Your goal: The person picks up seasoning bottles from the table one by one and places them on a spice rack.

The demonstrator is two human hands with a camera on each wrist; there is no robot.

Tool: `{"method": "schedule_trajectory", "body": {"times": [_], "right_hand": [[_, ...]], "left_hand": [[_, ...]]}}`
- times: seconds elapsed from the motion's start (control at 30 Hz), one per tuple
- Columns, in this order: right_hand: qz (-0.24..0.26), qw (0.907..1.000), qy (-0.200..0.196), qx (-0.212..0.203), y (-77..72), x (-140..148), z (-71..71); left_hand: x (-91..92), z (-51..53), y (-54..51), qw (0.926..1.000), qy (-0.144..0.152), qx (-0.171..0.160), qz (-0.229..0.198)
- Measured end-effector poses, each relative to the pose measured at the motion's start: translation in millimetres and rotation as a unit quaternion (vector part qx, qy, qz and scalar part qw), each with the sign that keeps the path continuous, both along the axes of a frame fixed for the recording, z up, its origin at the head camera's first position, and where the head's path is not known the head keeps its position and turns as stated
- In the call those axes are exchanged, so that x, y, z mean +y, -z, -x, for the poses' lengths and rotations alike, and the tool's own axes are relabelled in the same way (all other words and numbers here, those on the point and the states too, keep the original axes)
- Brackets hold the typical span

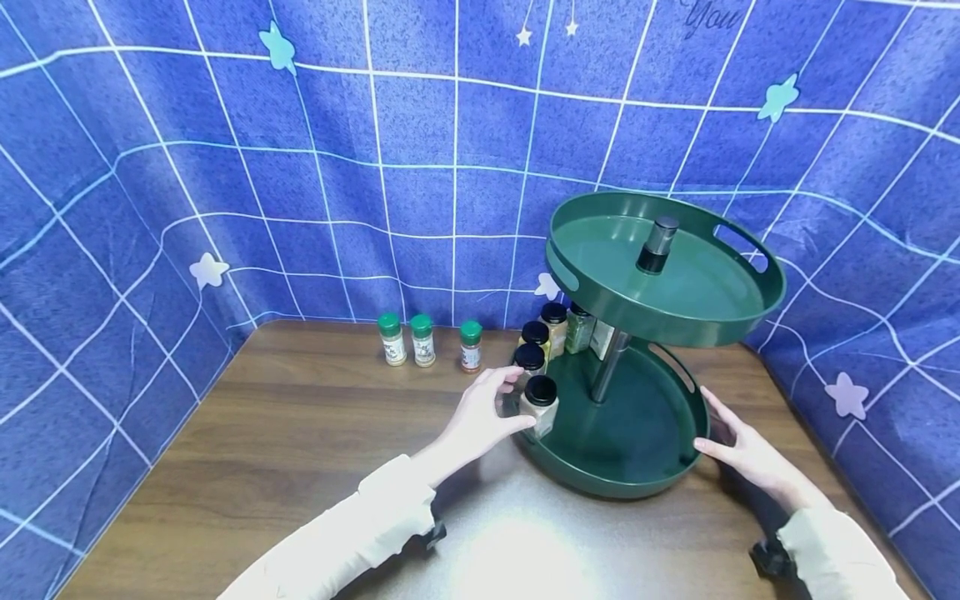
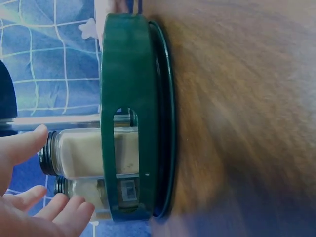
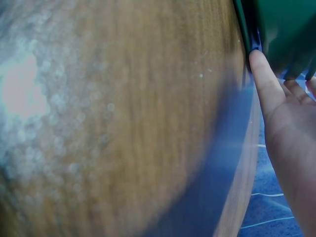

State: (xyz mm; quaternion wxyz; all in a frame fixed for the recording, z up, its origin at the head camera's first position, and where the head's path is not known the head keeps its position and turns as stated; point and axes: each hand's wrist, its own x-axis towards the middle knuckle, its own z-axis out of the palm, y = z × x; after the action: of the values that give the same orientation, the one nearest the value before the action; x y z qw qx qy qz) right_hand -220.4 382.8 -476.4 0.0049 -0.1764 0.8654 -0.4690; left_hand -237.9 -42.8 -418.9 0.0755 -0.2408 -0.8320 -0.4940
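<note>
A two-tier green turntable rack stands on the table, its upper tray above the lower tray on a metal post. At the lower tray's left edge is a spice jar with a black lid and pale contents. My left hand is around this jar with thumb and fingers spread; in the left wrist view the fingers do not close on it. My right hand touches the lower tray's right wall, its fingers fairly straight. More black-lidded jars line the lower tray's left and back.
Three green-capped spice bottles stand at the table's back edge, left of the rack. A blue curtain with white lines hangs behind and at both sides. The wooden table reaches out to the left and front.
</note>
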Motion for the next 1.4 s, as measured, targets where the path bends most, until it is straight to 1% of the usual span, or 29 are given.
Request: {"method": "schedule_trajectory", "body": {"times": [0.13,0.27,0.4,0.5,0.67,0.7,0.83,1.1,1.4], "right_hand": [[0.003,1.0,-0.002,0.004,-1.2,-2.4,-1.6],[0.003,1.0,-0.002,0.001,-2.4,-3.9,-2.1],[-0.002,0.9999,0.002,-0.011,-1.8,-3.5,-1.1],[-0.003,0.9999,0.003,-0.016,-0.4,-2.3,0.2],[0.003,0.9999,-0.004,-0.009,0.5,-1.4,2.2],[0.005,0.9999,-0.006,-0.008,0.4,-1.4,2.5],[0.006,0.9999,-0.008,-0.005,-0.3,-1.1,2.9],[-0.002,0.9999,-0.004,-0.012,-1.1,-0.3,0.9],[-0.036,0.9991,0.013,-0.021,-5.0,-1.3,-2.4]], "left_hand": [[-6.1,-3.7,3.5,0.9997,-0.013,0.008,0.021],[-10.6,-7.9,6.8,0.9988,-0.027,0.005,0.04],[-13.6,-11.2,12.7,0.9981,-0.03,-0.003,0.054],[-14.2,-12.7,17.3,0.9977,-0.025,-0.019,0.06],[-13.2,-14.1,23.2,0.9946,-0.01,-0.069,0.077],[-13.0,-14.3,24.4,0.9938,-0.007,-0.075,0.082],[-11.6,-15.8,27.2,0.9916,0.002,-0.092,0.09],[-8.7,-19.1,31.4,0.9875,0.02,-0.126,0.092],[-7.0,-21.7,31.4,0.983,0.032,-0.153,0.096]]}}
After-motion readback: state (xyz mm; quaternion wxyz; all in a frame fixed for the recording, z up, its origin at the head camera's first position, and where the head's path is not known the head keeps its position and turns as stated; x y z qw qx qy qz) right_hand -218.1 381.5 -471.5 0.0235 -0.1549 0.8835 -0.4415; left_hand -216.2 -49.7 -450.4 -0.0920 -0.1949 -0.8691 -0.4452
